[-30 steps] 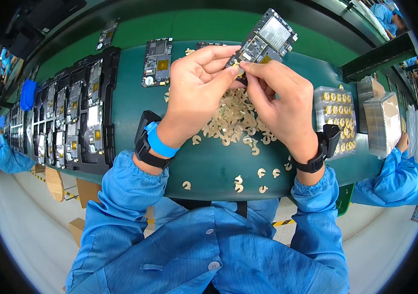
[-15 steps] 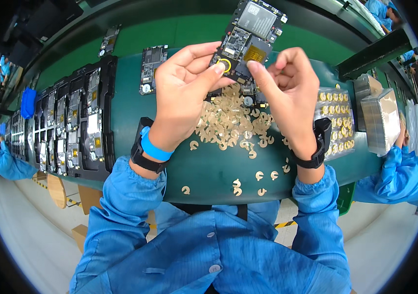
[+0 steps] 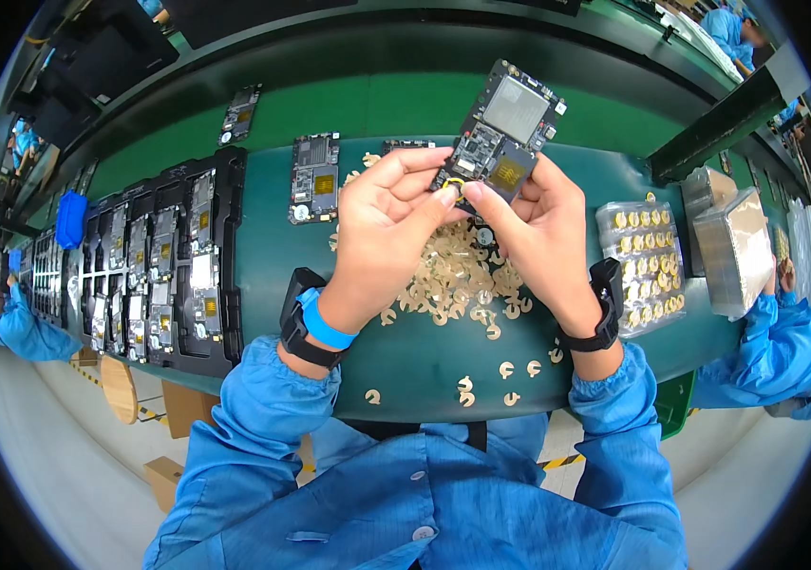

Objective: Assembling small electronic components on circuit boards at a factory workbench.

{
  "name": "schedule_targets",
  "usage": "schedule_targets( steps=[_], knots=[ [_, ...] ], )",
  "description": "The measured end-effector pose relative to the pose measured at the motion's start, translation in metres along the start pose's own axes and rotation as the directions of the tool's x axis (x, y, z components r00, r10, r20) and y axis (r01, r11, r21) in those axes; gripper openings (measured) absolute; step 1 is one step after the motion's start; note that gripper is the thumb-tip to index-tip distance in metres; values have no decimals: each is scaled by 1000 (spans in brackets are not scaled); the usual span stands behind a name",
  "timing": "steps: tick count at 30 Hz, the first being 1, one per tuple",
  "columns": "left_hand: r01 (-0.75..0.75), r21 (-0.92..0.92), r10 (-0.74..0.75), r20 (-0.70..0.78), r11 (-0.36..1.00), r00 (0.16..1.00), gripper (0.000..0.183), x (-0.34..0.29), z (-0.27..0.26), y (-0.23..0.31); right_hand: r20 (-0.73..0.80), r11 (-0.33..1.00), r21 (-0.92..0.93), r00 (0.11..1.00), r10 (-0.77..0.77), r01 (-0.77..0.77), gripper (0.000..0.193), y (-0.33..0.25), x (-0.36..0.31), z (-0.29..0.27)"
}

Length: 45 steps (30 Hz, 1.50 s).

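Both hands hold up a dark circuit board (image 3: pixel 505 128) with a silver shield and a gold chip, tilted above the green mat (image 3: pixel 282 285). My left hand (image 3: pixel 382 223) grips its lower left edge, thumb and forefinger pressing a small yellow ring-shaped piece (image 3: pixel 454 184) onto the board. My right hand (image 3: pixel 534 228) supports the board's lower right side, thumb beside the ring. Beneath the hands lies a heap of tan C-shaped backing pieces (image 3: pixel 453 275).
Another circuit board (image 3: pixel 313 178) lies on the mat to the left. Black trays (image 3: pixel 163 271) filled with boards stand at far left. Clear blister trays of gold parts (image 3: pixel 645 261) and a stacked pack (image 3: pixel 733 249) sit right. Co-workers' blue sleeves (image 3: pixel 776 347) show at both sides.
The board has come lower and nearer, turning slightly. My left thumb and forefinger have closed on the yellow ring at the board's lower edge.
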<state>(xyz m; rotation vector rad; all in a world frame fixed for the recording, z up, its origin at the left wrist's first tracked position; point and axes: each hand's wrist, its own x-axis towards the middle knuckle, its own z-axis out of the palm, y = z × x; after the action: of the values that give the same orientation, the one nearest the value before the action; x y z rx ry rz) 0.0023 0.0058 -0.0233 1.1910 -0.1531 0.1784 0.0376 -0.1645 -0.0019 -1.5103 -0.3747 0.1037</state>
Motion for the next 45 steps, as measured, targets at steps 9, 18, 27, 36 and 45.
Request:
schedule_targets(
  steps=[9,18,27,36,45],
  knots=[
    [-60,23,61,-29,998,998,30,0,-3,-16,20,984,-176,1000,13,-9,28,13,9,2],
    [-156,85,175,-287,984,942,32,8,-12,-15,4,971,-208,993,117,-114,13,3,78,-32],
    [-175,144,212,-305,974,928,27,12,-17,-15,-180,235,-945,960,213,-229,32,32,188,-35],
    [-347,86,353,-371,934,859,16,-5,-9,29,319,642,-644,909,-268,415,40,64,177,156],
    [-460,55,414,-539,886,733,14,6,-25,45,87,621,-770,988,-124,146,96,113,225,270]
  ],
)
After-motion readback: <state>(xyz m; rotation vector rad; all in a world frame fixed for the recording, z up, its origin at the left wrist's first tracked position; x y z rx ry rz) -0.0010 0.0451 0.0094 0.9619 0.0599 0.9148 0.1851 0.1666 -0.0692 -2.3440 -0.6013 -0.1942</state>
